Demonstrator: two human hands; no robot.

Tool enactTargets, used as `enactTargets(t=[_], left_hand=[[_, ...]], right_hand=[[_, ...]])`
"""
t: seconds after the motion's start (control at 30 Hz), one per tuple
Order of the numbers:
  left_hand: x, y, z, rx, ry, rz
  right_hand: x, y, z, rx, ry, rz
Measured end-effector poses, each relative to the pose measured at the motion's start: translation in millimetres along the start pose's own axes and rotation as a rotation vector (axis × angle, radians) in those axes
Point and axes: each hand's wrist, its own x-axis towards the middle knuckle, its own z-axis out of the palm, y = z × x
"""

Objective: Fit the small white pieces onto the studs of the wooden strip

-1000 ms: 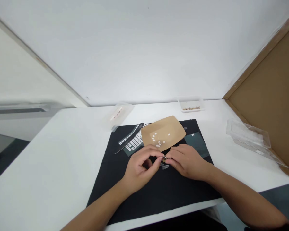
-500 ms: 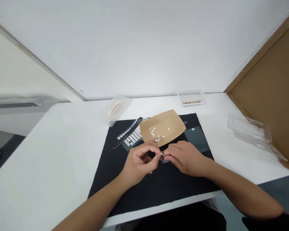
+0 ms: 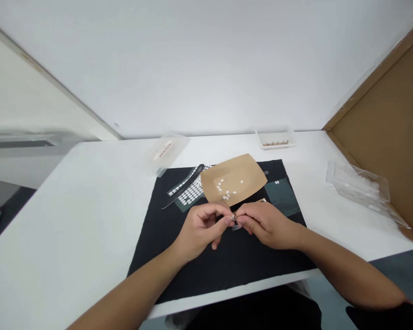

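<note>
My left hand and my right hand meet fingertip to fingertip over a black mat, both pinching a tiny metallic part too small to name. Just behind them lies a brown paper tray holding several small white pieces. Left of the tray rest sheets with rows of white pieces and a dark slim tool.
The mat lies on a white table. A clear plastic box sits at the back left, a small clear tray with brown bits at the back, a clear plastic tray to the right, beside a brown cardboard panel.
The hands stay pinched together on the small part, with only slight finger shifts. The view has tilted a little, so everything sits slightly higher in frame.
</note>
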Motion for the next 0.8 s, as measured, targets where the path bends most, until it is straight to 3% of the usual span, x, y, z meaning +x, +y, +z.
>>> enactTargets(t=[0.8], left_hand=[[-0.7,6.9,2.8,-0.113,0.003,-0.109]], right_hand=[[-1.1,1.2,-4.1,0.081,-0.007,0.053]])
